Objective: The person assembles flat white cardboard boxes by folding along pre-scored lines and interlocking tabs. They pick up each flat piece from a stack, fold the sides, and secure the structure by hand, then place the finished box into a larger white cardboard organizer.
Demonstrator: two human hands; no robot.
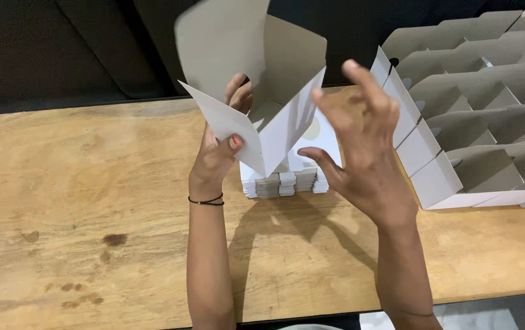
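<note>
My left hand (221,146) grips a partly unfolded white cardboard box (256,79), held up above the wooden table (91,201). Its flaps stand open, grey inside and white outside. My thumb presses on the near white flap. My right hand (360,146) hovers just right of the box with fingers spread, touching nothing that I can see. Under the box lies a stack of flat white box blanks (287,182), partly hidden by the held box.
At the right of the table several folded open boxes (476,116) stand nested in a row, white outside and grey inside. Behind the table is a dark backdrop. The table's near edge runs along the bottom, with pale floor at the lower right.
</note>
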